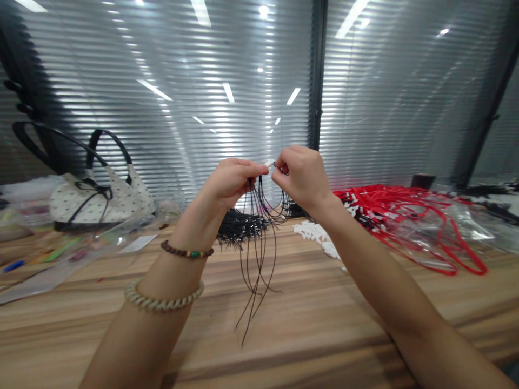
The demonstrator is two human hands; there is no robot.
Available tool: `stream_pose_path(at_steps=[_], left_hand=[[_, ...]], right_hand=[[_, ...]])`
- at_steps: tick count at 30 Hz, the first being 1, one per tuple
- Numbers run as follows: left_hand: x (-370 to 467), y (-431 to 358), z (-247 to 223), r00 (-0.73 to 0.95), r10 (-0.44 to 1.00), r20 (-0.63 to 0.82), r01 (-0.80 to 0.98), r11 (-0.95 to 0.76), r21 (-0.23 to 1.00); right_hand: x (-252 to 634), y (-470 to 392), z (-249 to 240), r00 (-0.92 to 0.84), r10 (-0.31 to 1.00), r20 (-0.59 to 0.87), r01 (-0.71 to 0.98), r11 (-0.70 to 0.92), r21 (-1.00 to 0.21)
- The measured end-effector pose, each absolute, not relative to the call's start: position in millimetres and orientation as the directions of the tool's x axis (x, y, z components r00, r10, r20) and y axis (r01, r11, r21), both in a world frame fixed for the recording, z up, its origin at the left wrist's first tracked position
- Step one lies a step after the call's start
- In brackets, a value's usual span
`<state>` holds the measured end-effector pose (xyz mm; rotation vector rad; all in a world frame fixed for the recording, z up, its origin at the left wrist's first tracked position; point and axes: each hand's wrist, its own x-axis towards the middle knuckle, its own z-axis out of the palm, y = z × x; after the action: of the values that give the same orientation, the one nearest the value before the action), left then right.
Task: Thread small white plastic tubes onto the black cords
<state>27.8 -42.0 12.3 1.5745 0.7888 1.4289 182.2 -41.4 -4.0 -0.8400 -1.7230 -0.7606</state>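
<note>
My left hand [237, 178] is closed in a pinch on a small white piece [270, 163] and on thin black cords [259, 237], whose loose ends dangle toward the table. Close to its right, my right hand [302, 174] is closed too, its fingertips pinching a dark cord end where it meets the white piece. Both hands are raised above the table. Behind the cords lies a pile of black cords [239, 226] with shiny tips. Beyond my right wrist are several small white pieces [314, 233] in a heap.
Red lanyards [389, 200] and clear plastic bags [466, 221] cover the right of the wooden table [308, 335]. A white patterned handbag [97, 200] stands at the left, near a plastic strip [52, 278] and a blue pen cap [14, 266]. Window blinds [182, 108] rise behind.
</note>
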Motion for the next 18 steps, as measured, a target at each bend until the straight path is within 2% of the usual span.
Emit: stream_pose_path(at_steps=[3, 5, 8, 14, 18], left_hand=[[27.2, -42.6, 13.2, 0.120, 0.887, 0.446, -0.106, -0.435, 0.894], [27.2, -42.4, 13.2, 0.101, 0.891, 0.443, -0.121, -0.431, 0.894], [27.2, -41.2, 12.2, 0.090, 0.891, 0.444, -0.135, -0.431, 0.892], [25.9, -40.3, 12.6, 0.069, 0.902, 0.426, -0.187, -0.408, 0.894], [25.3, -40.9, 13.0, 0.074, 0.905, 0.419, -0.194, -0.399, 0.896]], right_hand=[[185.1, -38.2, -3.3, -0.162, 0.188, 0.969, 0.716, 0.697, -0.016], [188.7, -36.1, -2.3, -0.123, 0.252, 0.960, 0.602, 0.788, -0.129], [194.2, -34.9, -0.5, -0.121, 0.357, 0.926, 0.493, 0.831, -0.256], [195.9, -39.3, 2.1, -0.147, 0.386, 0.910, 0.517, 0.815, -0.262], [191.3, -36.2, 0.7, -0.090, 0.353, 0.931, 0.583, 0.777, -0.238]])
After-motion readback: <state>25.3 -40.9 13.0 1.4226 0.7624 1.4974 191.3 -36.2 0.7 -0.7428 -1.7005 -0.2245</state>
